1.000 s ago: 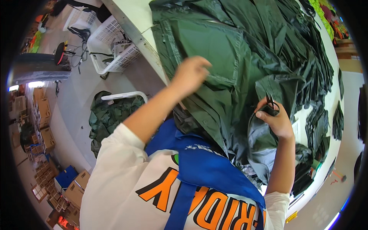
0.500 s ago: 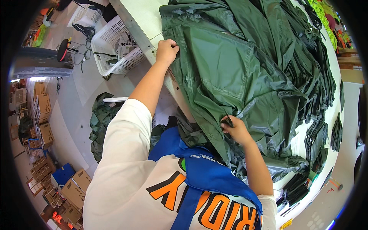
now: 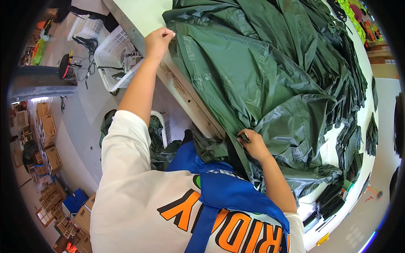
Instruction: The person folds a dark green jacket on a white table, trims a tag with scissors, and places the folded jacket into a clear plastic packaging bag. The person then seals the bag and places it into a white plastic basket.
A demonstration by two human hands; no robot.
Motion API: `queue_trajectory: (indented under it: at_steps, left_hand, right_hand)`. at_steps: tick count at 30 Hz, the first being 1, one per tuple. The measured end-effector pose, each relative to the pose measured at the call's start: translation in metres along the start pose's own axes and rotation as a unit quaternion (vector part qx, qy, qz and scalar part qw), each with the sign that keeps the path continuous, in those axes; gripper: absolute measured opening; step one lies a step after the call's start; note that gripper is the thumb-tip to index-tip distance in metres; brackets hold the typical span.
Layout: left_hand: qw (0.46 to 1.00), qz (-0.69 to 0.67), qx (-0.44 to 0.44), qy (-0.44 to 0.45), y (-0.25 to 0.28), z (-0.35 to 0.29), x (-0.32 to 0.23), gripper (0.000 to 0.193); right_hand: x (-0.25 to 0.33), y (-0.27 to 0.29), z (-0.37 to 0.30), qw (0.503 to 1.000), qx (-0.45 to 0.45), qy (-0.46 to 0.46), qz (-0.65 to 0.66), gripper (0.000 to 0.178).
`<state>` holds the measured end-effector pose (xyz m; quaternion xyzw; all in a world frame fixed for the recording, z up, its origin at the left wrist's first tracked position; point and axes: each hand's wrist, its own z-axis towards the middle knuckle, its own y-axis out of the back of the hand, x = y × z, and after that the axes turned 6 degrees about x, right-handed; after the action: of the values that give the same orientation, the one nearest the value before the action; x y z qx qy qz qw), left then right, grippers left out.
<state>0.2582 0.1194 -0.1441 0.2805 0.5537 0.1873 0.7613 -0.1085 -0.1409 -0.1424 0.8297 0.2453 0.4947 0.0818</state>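
A shiny dark green rain garment [image 3: 228, 59] is spread over the table, with a zip along its left edge and a stitched patch showing. My left hand [image 3: 157, 43] is closed, pinching that edge near the far corner of the table. At the near end of the same edge, my right hand [image 3: 256, 146] is closed around a small dark tool [image 3: 243, 137] that looks like thread snips. Its fingers mostly hide the tool. Part of the garment hangs over the table's near edge against my blue apron [image 3: 236, 187].
Several dark green folded pieces [image 3: 352, 80] lie at the right of the white table [image 3: 147, 14]. White plastic baskets [image 3: 110, 80] stand on the floor at left, and cartons [image 3: 52, 160] sit farther left. More green fabric [image 3: 156, 130] lies in a basket below the table edge.
My left hand has moved left and away from me, drawing the garment's edge straighter along the table edge. My right hand has shifted slightly left and nearer to me, still gripping the tool.
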Motion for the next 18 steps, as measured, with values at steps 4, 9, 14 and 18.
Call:
queue_trajectory:
  at_steps: [4,9,14,18]
  left_hand:
    - [0.976,-0.020,0.012,-0.216,0.024,0.004,-0.097,0.009]
    - [0.883,-0.016,0.129,-0.451,0.027,-0.035,-0.224,0.013]
    - [0.764,-0.045,0.261,-0.588,0.010,-0.085,-0.304,0.015]
    - [0.750,-0.062,0.290,-0.591,0.000,-0.101,-0.332,0.014]
  right_hand:
    - [0.000,0.014,-0.016,0.970,-0.012,-0.071,0.232,0.010]
    - [0.089,0.100,-0.065,0.950,-0.223,0.086,0.199,0.011]
    - [0.149,0.114,-0.100,0.899,-0.361,0.149,0.198,0.021]
    - [0.147,0.105,-0.119,0.890,-0.410,0.115,0.162,0.023]
